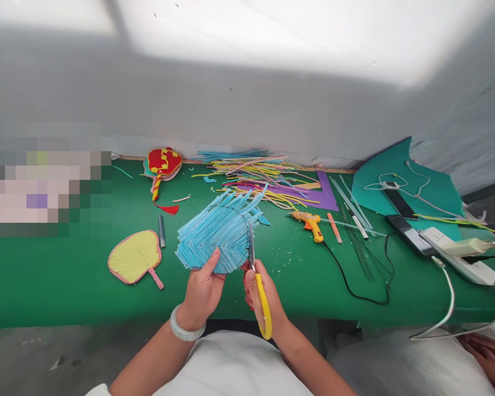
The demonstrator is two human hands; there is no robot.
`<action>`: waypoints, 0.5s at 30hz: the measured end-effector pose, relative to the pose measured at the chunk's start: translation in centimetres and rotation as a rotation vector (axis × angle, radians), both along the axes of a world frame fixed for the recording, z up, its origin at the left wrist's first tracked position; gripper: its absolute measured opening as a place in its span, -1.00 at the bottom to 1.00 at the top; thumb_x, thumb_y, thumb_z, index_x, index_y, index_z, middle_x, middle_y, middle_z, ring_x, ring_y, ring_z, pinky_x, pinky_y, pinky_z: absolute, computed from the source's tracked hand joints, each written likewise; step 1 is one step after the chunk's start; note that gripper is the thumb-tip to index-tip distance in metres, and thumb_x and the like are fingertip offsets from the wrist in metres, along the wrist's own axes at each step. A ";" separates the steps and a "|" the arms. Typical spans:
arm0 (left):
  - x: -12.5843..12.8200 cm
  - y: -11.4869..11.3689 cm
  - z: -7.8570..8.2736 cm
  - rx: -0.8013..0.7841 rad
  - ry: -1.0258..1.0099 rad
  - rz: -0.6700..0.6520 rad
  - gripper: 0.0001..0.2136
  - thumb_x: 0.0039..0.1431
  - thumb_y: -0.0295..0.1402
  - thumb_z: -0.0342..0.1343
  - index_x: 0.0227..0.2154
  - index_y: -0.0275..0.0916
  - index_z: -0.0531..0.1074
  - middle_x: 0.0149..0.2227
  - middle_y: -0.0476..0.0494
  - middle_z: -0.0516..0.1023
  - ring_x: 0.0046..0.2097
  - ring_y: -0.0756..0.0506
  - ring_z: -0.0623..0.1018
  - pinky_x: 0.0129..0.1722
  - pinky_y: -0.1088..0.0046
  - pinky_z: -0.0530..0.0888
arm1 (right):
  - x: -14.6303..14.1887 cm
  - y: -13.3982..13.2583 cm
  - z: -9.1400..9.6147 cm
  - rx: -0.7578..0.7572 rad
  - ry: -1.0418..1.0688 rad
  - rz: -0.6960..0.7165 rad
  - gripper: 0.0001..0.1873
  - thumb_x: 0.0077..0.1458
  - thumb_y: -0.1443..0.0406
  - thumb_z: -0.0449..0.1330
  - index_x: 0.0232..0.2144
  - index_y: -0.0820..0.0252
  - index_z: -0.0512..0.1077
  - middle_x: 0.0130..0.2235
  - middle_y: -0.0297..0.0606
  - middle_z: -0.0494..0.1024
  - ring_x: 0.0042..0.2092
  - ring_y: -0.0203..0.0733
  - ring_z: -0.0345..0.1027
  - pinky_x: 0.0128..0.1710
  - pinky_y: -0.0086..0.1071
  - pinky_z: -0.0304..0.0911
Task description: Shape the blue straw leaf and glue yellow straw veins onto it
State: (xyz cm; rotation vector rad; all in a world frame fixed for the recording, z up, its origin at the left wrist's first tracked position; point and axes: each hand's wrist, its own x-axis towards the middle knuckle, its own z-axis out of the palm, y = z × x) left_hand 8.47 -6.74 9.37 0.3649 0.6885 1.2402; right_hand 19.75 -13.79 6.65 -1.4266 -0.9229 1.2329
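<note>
Above the tabletop, left hand pinches blue panel low, right hand holds scissors. Panel likely light, bendy, crushable; grip dense lower edge.

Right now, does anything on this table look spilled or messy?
Yes: tiny pale scraps are scattered over the green tabletop, right of the blue strip piece in your left hand, perhaps loose trimmings.
</note>
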 end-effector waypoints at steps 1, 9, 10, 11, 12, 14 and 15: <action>0.0 0.0 -0.1 0.007 0.004 0.001 -0.46 0.13 -0.45 0.24 0.16 0.11 0.36 0.11 0.04 0.53 0.24 -0.19 0.39 0.23 0.20 0.37 | 0.0 0.1 0.0 -0.004 -0.006 -0.003 -0.48 0.16 -0.21 0.00 -0.24 0.08 0.26 -0.49 -0.49 0.15 -0.57 -0.42 -0.13 -0.65 -0.53 -0.09; 0.2 0.1 -0.5 0.044 0.047 -0.002 -0.48 0.12 -0.35 0.27 0.14 0.14 0.36 0.17 0.03 0.47 0.24 -0.20 0.39 0.22 0.18 0.39 | -0.1 0.2 0.3 -0.031 -0.038 -0.017 -0.44 0.14 -0.24 -0.02 -0.25 0.11 0.25 -0.52 -0.52 0.09 -0.57 -0.42 -0.14 -0.66 -0.53 -0.09; 0.1 0.0 -0.6 0.042 0.043 0.000 -0.47 0.12 -0.35 0.28 0.15 0.14 0.36 0.17 0.03 0.47 0.24 -0.20 0.39 0.21 0.18 0.39 | -0.1 0.2 0.3 -0.034 -0.041 -0.016 -0.45 0.14 -0.24 -0.02 -0.26 0.10 0.25 -0.53 -0.52 0.08 -0.58 -0.42 -0.14 -0.66 -0.53 -0.09; 0.1 0.0 -0.6 0.037 0.038 0.001 -0.47 0.12 -0.35 0.28 0.15 0.13 0.36 0.17 0.03 0.48 0.24 -0.20 0.39 0.21 0.18 0.40 | -0.1 0.2 0.2 -0.035 -0.043 -0.014 -0.46 0.15 -0.23 -0.02 -0.26 0.10 0.24 -0.53 -0.53 0.08 -0.58 -0.43 -0.13 -0.66 -0.54 -0.08; 0.1 0.0 -0.6 0.032 0.035 0.002 -0.48 0.11 -0.36 0.28 0.14 0.13 0.36 0.16 0.03 0.48 0.24 -0.20 0.39 0.20 0.19 0.41 | -0.1 0.2 0.2 -0.035 -0.046 -0.013 -0.46 0.16 -0.22 -0.03 -0.26 0.10 0.24 -0.53 -0.53 0.07 -0.59 -0.43 -0.13 -0.66 -0.54 -0.08; 0.1 0.0 -0.7 0.030 0.036 0.000 -0.48 0.12 -0.36 0.27 0.14 0.13 0.37 0.16 0.02 0.48 0.24 -0.20 0.39 0.20 0.20 0.42 | -0.2 0.2 0.2 -0.033 -0.057 -0.010 -0.47 0.16 -0.22 -0.02 -0.26 0.10 0.24 -0.53 -0.54 0.07 -0.59 -0.43 -0.13 -0.66 -0.54 -0.07; 0.1 0.1 -0.7 0.035 0.040 -0.001 -0.48 0.12 -0.36 0.27 0.14 0.12 0.37 0.17 0.02 0.48 0.24 -0.20 0.39 0.20 0.19 0.42 | -0.2 0.1 0.2 -0.035 -0.071 -0.019 -0.47 0.16 -0.22 -0.02 -0.26 0.10 0.24 -0.53 -0.53 0.07 -0.59 -0.43 -0.12 -0.66 -0.54 -0.06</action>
